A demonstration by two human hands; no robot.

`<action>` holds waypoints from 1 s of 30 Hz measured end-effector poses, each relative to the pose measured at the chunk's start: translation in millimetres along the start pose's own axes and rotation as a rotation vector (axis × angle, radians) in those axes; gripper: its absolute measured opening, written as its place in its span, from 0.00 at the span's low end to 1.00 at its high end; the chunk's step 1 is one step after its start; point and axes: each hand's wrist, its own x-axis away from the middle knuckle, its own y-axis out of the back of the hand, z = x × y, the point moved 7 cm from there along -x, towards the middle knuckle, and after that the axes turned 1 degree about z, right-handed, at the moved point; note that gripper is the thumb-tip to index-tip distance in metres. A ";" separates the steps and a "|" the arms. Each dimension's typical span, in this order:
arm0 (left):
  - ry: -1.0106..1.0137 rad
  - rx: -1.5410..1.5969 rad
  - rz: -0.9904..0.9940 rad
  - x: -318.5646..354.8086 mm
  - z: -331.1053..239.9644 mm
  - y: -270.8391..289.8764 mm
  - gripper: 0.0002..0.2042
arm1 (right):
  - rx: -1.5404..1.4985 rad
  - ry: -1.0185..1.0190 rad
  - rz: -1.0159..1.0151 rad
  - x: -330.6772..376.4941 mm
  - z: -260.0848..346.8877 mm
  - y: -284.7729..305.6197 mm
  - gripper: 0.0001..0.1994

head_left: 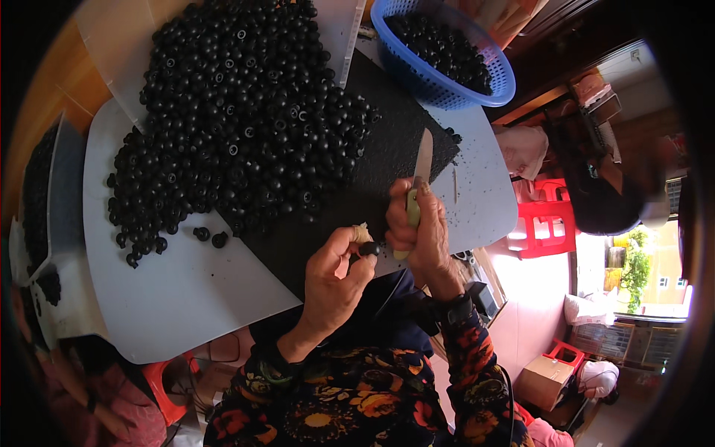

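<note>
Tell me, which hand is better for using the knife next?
Probably the right hand: it grips the knife by its green handle, with the blade pointing forward. The left hand is pinching a small black piece, so it isn't free.

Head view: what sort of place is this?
Probably a small workshop for manual piecework: a large heap of small black round parts on the table, a blue perforated basket holding more, and a green-handled knife in the right hand.
</note>
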 end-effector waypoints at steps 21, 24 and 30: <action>-0.121 0.178 -0.058 1.8 -6.8 6.2 0.08 | 0.642 -0.064 0.436 -14.5 8.1 -49.9 0.15; -0.133 0.186 -0.103 3.6 -6.3 7.6 0.09 | 0.426 -0.089 0.436 -17.0 7.4 -49.0 0.13; -0.144 0.176 -0.099 6.4 -7.7 8.0 0.09 | 0.821 0.484 0.439 21.8 40.1 -35.6 0.06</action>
